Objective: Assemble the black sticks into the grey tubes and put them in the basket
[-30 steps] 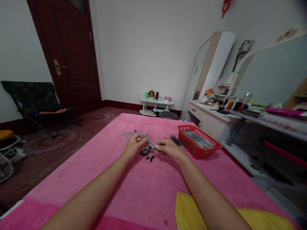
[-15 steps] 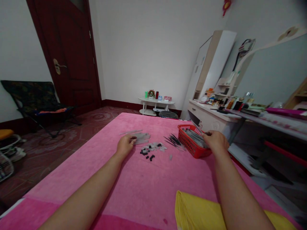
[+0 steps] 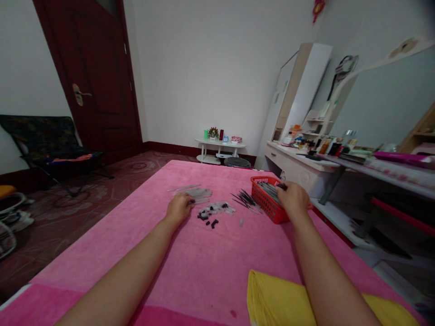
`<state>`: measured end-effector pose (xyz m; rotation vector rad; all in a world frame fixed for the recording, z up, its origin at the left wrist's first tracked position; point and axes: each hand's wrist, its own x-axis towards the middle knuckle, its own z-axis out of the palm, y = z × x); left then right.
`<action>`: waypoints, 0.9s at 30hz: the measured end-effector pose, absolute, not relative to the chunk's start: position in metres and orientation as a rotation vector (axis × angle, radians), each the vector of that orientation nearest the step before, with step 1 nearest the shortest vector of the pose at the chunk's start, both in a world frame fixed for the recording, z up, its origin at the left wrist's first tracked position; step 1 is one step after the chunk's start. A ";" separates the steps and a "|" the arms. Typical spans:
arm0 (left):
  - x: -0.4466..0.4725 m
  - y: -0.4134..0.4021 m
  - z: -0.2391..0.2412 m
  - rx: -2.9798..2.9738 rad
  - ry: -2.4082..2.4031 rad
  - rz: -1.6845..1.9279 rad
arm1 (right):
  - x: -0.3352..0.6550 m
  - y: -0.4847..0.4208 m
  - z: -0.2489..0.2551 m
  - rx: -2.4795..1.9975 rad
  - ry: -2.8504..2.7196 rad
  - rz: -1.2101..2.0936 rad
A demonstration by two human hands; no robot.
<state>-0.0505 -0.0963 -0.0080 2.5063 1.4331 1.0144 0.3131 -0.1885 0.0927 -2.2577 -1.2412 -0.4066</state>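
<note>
My left hand (image 3: 179,209) rests at the near-left side of a pile of clear, slim tubes (image 3: 202,194), its fingers curled together. Whatever those fingertips pinch is too small to name. Over the right side of a red plastic basket (image 3: 268,204) is my right hand (image 3: 294,199), fingers closed and partly hiding the contents. What it grips there is not clear. Long grey sticks (image 3: 268,188), perhaps pens, fill the basket. Between the hands lie small white and black pieces (image 3: 217,208) and a fan of thin dark rods (image 3: 247,199).
A pink cloth (image 3: 190,258) covers the table. A folded yellow cloth (image 3: 278,296) lies at the front right, under my right forearm. Farther right stands a dressing table (image 3: 302,160) with bottles. A folding chair (image 3: 44,140) is at the left.
My right hand has moved left and inward over the basket; the grey stick seen by its fingers before no longer shows separately. My left hand has shifted slightly right at the tube pile.
</note>
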 end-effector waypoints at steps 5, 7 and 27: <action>-0.050 -0.100 -0.005 2.495 1.446 0.998 | 0.260 -0.176 0.078 -2.006 -1.705 -0.299; -0.050 -0.100 -0.004 2.499 1.462 0.997 | 0.243 -0.173 0.063 -2.015 -1.800 -0.248; -0.041 -0.109 -0.002 2.352 1.106 1.343 | 0.213 -0.180 0.045 -2.090 -1.843 -0.213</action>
